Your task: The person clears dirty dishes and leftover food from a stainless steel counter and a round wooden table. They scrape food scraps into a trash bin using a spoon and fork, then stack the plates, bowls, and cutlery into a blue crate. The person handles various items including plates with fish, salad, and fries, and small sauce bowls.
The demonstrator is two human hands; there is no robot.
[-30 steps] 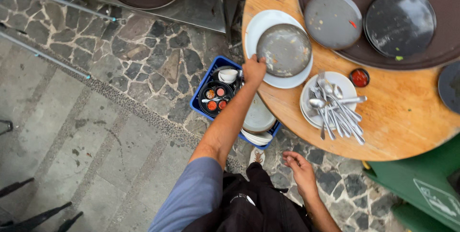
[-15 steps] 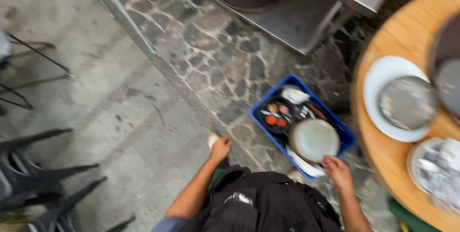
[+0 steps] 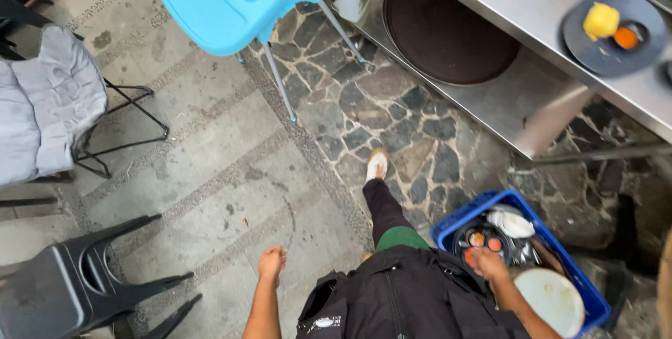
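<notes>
The blue crate (image 3: 584, 290) of used dishes sits on the stone floor (image 3: 392, 122), directly under the right hand (image 3: 488, 264). That hand reaches into it over a dark plate (image 3: 483, 239) carrying small red sauce cups; whether its grip closes on anything I cannot tell. A round white plate (image 3: 553, 300) lies in the crate just beside the hand's wrist. The left hand (image 3: 271, 262) hangs well apart from the crate, fingers loosely curled, holding nothing.
</notes>
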